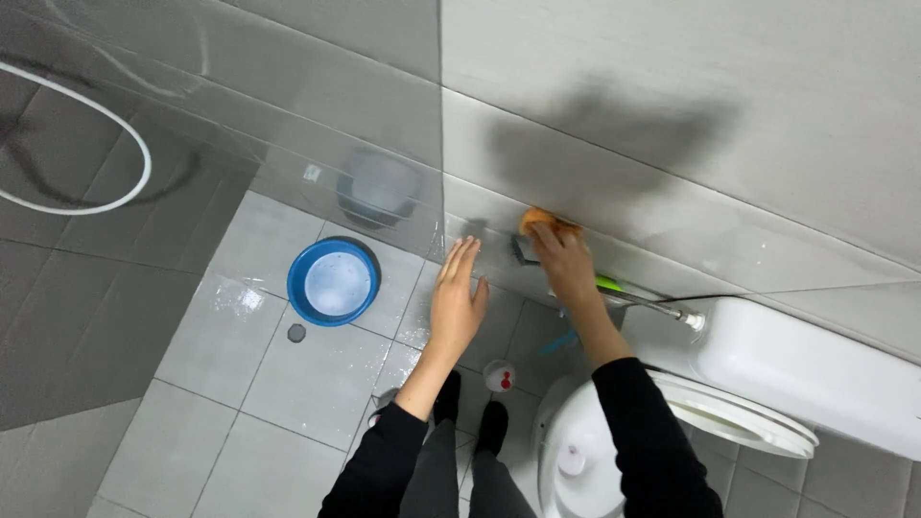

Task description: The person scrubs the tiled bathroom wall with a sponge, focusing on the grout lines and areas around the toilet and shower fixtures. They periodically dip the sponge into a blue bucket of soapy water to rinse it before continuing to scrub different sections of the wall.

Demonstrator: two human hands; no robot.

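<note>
A: Which step is in hand?

B: Wiping the wall, I judge. The right hand [564, 264] is clamped on an orange sponge [540, 221], pressing it flat to the grey wall tile [672, 125] just above a grout line.

A: And the left hand [457, 302]?

B: Empty, fingers straight and slightly spread, palm toward the wall just left of the right hand. Whether it touches the tile, I cannot tell. The two hands are apart.

A: What lies around them?

B: Below and left of the left hand, a blue basin [334, 282] stands on the wet floor tiles [288, 384]. Right of the right hand runs a metal pipe [652, 305] to the white toilet cistern [815, 369]; a green object [608, 284] peeks out behind the wrist.

A: What does the next move call for?

B: Probably steady pressure along the tile, and care not to knock the pipe.
</note>
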